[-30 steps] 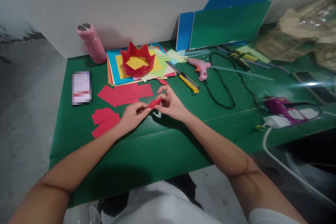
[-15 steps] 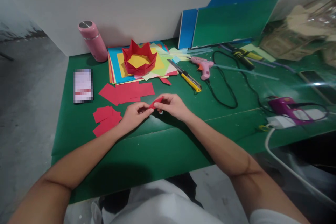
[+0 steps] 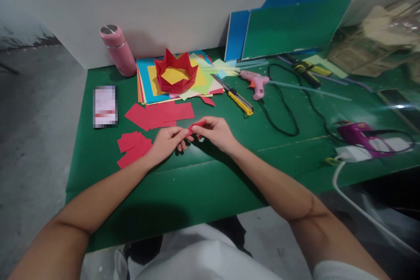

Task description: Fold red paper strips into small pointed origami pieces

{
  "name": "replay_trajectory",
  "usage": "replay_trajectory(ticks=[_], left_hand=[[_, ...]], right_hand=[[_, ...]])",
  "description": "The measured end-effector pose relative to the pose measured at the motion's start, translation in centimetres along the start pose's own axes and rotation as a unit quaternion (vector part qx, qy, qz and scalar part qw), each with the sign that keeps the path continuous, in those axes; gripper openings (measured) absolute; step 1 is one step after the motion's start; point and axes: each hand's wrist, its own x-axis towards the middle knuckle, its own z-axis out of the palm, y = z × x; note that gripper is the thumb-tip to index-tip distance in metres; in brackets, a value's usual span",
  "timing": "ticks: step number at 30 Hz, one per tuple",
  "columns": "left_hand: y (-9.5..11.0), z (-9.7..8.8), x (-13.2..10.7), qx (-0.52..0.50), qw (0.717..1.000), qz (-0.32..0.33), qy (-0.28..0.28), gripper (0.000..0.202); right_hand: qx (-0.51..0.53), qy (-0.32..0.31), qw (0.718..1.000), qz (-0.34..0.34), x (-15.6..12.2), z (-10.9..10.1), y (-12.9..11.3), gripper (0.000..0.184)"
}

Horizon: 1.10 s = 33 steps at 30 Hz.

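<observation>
Both my hands meet over the middle of the green table. Between them is a small folded red paper piece. My left hand pinches its near end with fingers closed. My right hand pinches its far end with thumb and fingertips. Flat red paper strips lie just beyond my hands, and more red cut pieces lie left of my left hand.
A red paper crown sits on a stack of coloured sheets. A pink bottle and a phone are at the left. A yellow utility knife, pink glue gun, black cable, and purple glue gun lie right.
My right hand's fingers have curled from spread to a pinch on the red piece. Both hands have stayed together at the same spot on the table.
</observation>
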Motion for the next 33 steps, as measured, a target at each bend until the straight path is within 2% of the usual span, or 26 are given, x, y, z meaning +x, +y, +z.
replay_trajectory(ticks=[5,9,13,17,25,33], left_hand=[[-0.02,-0.12,0.09,-0.01,1.0,-0.006,0.001,0.042],[0.09,-0.37,0.35,-0.073,0.997,-0.036,-0.012,0.052],[0.3,-0.47,0.45,-0.116,0.989,-0.086,-0.039,0.047],[0.38,-0.38,0.32,-0.138,0.984,-0.109,-0.035,0.046],[0.38,-0.23,0.05,-0.075,0.994,-0.084,-0.012,0.05],[0.73,0.32,-0.21,-0.013,0.998,-0.049,0.024,0.045]], right_hand=[[-0.011,0.01,1.0,-0.001,0.0,0.08,0.08,0.031],[-0.011,0.008,1.0,-0.018,0.04,0.01,0.09,0.031],[-0.004,0.014,0.999,-0.028,-0.05,0.13,-0.01,0.029],[-0.012,0.029,0.999,-0.04,-0.14,0.35,-0.13,0.028],[0.005,0.029,0.999,-0.042,-0.24,0.55,-0.48,0.025],[0.02,0.034,0.999,-0.019,-0.34,0.71,-0.35,0.025]])
